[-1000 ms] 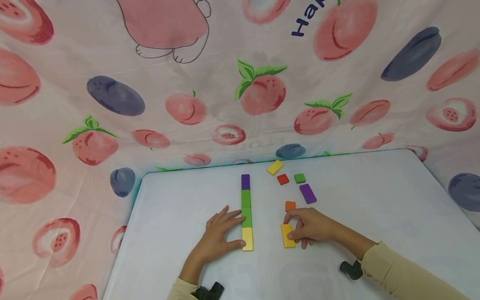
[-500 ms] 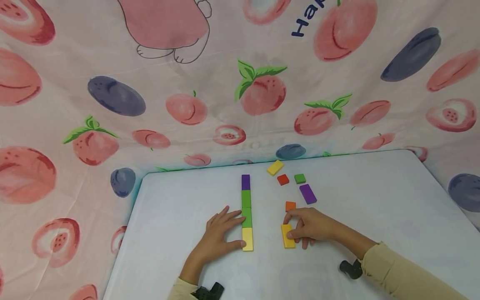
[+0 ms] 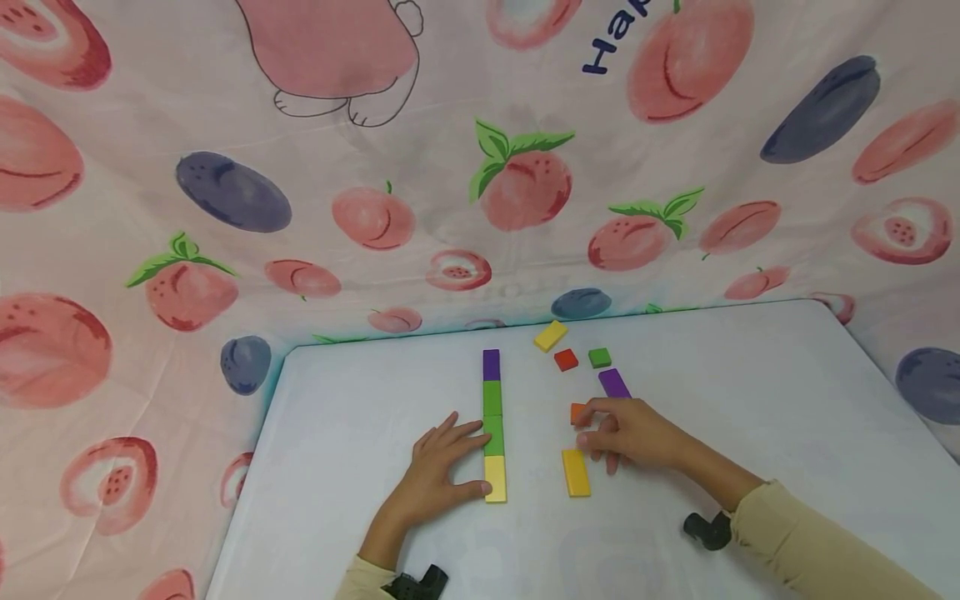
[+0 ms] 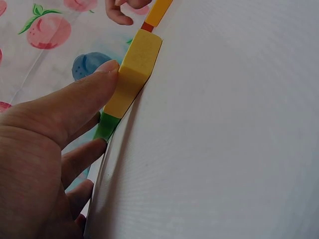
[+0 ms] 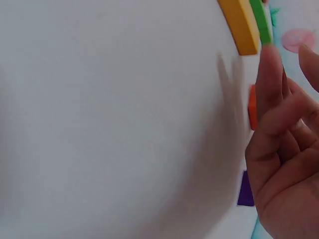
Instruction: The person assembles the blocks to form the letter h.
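Tabletop [image 3: 330,425]: only head view spans block row [image 3: 492,404]; left hand [image 3: 437,468] spread, right hand [image 3: 633,432] relaxed.

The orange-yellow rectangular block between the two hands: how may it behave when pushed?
The orange-yellow rectangular block is probably stiff, as its edges look straight. It would likely slide, not roll, since its faces are flat and the white table looks smooth. Tipping seems unlikely: it lies broad side down.

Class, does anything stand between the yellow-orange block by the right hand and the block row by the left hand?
Nothing visible does: only white tabletop separates the yellow-orange block from the block row; the left hand is on the row's opposite side.
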The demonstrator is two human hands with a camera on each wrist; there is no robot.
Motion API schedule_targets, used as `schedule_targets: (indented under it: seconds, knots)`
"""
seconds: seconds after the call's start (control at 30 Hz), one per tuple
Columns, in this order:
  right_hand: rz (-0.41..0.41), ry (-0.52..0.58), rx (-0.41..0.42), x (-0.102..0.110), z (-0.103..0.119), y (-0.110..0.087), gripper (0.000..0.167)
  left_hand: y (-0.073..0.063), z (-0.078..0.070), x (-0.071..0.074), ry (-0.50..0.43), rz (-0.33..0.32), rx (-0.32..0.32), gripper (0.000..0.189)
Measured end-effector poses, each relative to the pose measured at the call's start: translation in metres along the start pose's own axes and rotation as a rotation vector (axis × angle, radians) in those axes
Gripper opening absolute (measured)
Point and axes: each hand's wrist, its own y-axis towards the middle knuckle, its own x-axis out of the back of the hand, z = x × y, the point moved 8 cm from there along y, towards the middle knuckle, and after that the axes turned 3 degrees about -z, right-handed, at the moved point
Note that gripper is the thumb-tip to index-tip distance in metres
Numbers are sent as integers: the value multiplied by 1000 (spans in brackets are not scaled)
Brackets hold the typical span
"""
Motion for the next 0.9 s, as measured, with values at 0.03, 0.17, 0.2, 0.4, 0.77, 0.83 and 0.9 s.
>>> schedule_targets:
  seconds: [0.03, 0.17, 0.2, 0.4, 0.77, 0.83, 0.9]
  knots:
    - [-33, -10, 3, 4, 1, 0, 29, 0, 0, 0, 1, 0, 1, 69]
    - [-196, -76, 53, 28, 6, 1, 26, 0, 2, -1, 5, -10, -1, 68]
    - [-243, -100, 70, 35, 7, 1, 27, 0, 3, -1, 5, -10, -2, 68]
    - [-413, -214, 91, 72, 8, 3, 34, 0, 4, -1, 11, -26, -12, 68]
    - [-326, -269, 41, 90, -23, 18, 43, 0, 6, -2, 20, -10, 5, 69]
    - [-314, -273, 53, 89, -27, 20, 45, 0, 5, -2, 20, -11, 0, 69]
    - [-302, -272, 63, 89, -29, 21, 47, 0, 4, -2, 15, -9, -2, 69]
